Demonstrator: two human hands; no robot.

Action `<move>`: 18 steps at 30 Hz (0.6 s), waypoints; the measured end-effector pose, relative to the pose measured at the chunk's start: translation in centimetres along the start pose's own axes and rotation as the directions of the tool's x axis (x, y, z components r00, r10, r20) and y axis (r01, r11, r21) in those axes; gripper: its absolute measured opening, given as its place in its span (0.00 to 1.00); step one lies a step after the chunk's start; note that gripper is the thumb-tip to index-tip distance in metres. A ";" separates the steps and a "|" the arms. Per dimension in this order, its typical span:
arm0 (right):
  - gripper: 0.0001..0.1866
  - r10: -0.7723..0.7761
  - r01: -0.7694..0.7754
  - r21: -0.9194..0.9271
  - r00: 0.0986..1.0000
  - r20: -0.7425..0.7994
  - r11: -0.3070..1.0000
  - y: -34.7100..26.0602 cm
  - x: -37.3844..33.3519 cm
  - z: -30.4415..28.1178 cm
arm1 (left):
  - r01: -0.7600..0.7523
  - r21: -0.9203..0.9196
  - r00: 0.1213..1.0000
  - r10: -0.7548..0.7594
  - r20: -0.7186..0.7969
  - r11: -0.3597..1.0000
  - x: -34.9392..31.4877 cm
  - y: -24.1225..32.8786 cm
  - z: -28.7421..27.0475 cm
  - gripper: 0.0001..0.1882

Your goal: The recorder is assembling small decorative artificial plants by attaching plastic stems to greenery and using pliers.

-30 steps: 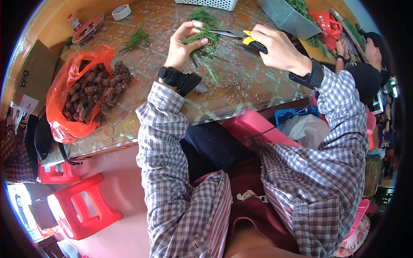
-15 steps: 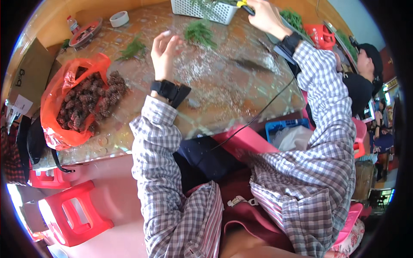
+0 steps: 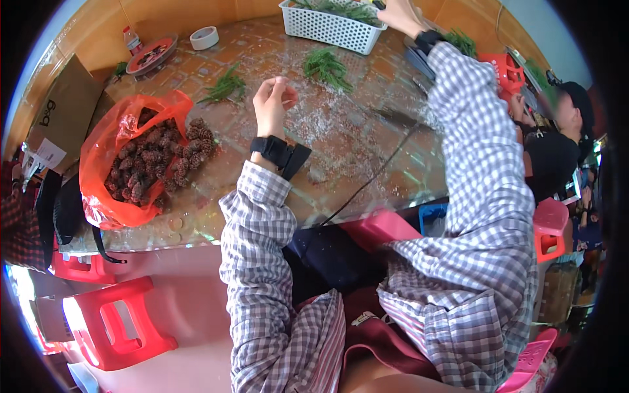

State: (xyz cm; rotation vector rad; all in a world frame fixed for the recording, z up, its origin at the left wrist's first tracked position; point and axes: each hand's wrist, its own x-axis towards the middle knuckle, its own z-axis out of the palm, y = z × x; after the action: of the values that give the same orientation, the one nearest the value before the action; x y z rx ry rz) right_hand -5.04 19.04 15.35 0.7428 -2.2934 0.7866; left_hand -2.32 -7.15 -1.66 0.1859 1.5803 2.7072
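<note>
My left hand hovers over the table with its fingers loosely curled; I see nothing in them. It is between a small green sprig and a larger bunch of greenery. At the upper edge, my right hand is closed round a yellow-and-black tool. Most of that tool is cut off by the frame, so its kind does not show. Beneath this hand is the right end of a white perforated basket with green sprigs inside.
Brown pine cones fill an orange plastic bag at left, some spilling out. Behind lie a tape roll, a plate and a bottle. A black cable crosses the table's front edge. A co-worker is at right.
The view has shifted, so the table's things appear farther right and lower. My right hand has come closer over the basket's right end with the tool. My left hand's fingers have curled in slightly.
</note>
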 end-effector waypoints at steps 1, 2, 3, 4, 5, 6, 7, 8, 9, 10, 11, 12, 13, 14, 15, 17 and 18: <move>0.11 0.067 -0.043 -0.301 0.995 0.070 0.953 1.0 -0.9 0.7 | 0.004 0.005 1.000 -0.004 0.001 1.000 0.3 -0.1 -0.2 0.08; 0.13 0.152 -0.057 -0.577 0.981 0.118 0.815 2.1 -1.9 1.4 | 0.009 0.009 1.000 -0.009 0.004 1.000 0.6 -0.2 -0.5 0.09; 0.15 0.247 -0.039 -0.799 0.959 0.139 0.600 3.1 -2.9 1.6 | 0.016 0.012 1.000 -0.016 0.007 1.000 0.9 -0.4 -0.7 0.09; 0.15 0.262 -0.034 -0.800 0.953 0.155 0.598 3.2 -4.2 1.7 | 0.036 0.003 0.999 -0.036 0.001 0.999 0.8 -0.5 -0.9 0.09; 0.14 0.304 -0.035 -0.800 0.934 0.186 0.598 3.2 -5.6 1.8 | 0.022 0.034 1.000 -0.022 -0.001 0.999 1.1 -0.3 -1.1 0.09; 0.13 0.351 -0.050 -0.799 0.913 0.206 0.600 2.7 -7.4 2.3 | 0.010 0.076 1.000 -0.011 0.005 0.997 1.0 -0.1 -1.5 0.09; 0.12 0.391 -0.063 -0.801 0.894 0.220 0.596 2.2 -8.6 2.4 | 0.024 0.077 1.000 -0.024 0.010 0.997 1.4 -0.2 -1.4 0.09; 0.12 0.403 -0.071 -0.801 0.888 0.221 0.595 1.8 -9.7 2.4 | -0.001 0.050 1.000 0.000 0.020 0.999 1.8 -0.4 -1.3 0.09; 0.11 0.427 -0.085 -0.773 0.869 0.251 0.628 1.2 -11.3 2.0 | -0.016 0.023 0.999 0.015 0.030 1.000 1.8 -0.7 -1.1 0.09; 0.10 0.448 -0.102 -0.744 0.848 0.282 0.661 0.4 -12.8 1.7 | -0.032 -0.004 0.999 0.032 0.039 0.999 1.6 -1.1 -1.2 0.09; 0.10 0.457 -0.114 -0.711 0.833 0.313 0.694 -0.3 -13.6 1.5 | -0.022 0.000 0.999 0.022 0.040 1.000 1.5 -1.2 -1.3 0.09; 0.10 0.463 -0.119 -0.710 0.828 0.315 0.694 -1.3 -14.5 1.4 | -0.002 0.008 1.000 0.002 0.026 1.000 1.4 -1.1 -1.4 0.08; 0.10 0.457 -0.136 -0.654 0.818 0.350 0.744 -2.4 -15.5 1.5 | 0.016 0.016 1.000 -0.016 0.011 1.000 1.4 -1.0 -1.6 0.08; 0.11 0.449 -0.153 -0.598 0.807 0.384 0.787 -3.6 -16.3 1.4 | 0.034 0.019 0.999 -0.034 -0.003 0.999 1.3 -0.9 -1.5 0.08; 0.11 0.437 -0.170 -0.539 0.797 0.417 0.825 -4.4 -16.9 1.3 | 0.040 0.015 0.999 -0.040 -0.002 0.999 1.1 -0.8 -1.3 0.08; 0.12 0.433 -0.192 -0.504 0.798 0.420 0.842 -5.1 -18.1 1.4 | -0.008 0.053 1.000 0.006 0.031 0.999 0.9 -0.4 -1.0 0.07; 0.12 0.424 -0.210 -0.465 0.802 0.422 0.860 -5.1 -18.6 1.6 | -0.034 0.071 0.998 0.030 0.047 0.997 0.7 -0.4 -0.8 0.07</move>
State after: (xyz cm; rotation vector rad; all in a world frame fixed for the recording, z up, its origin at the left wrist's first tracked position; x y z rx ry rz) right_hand 10.18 20.27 3.43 0.3945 -2.9982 0.2348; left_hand -3.11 -7.61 -2.28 0.2732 1.6777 2.6510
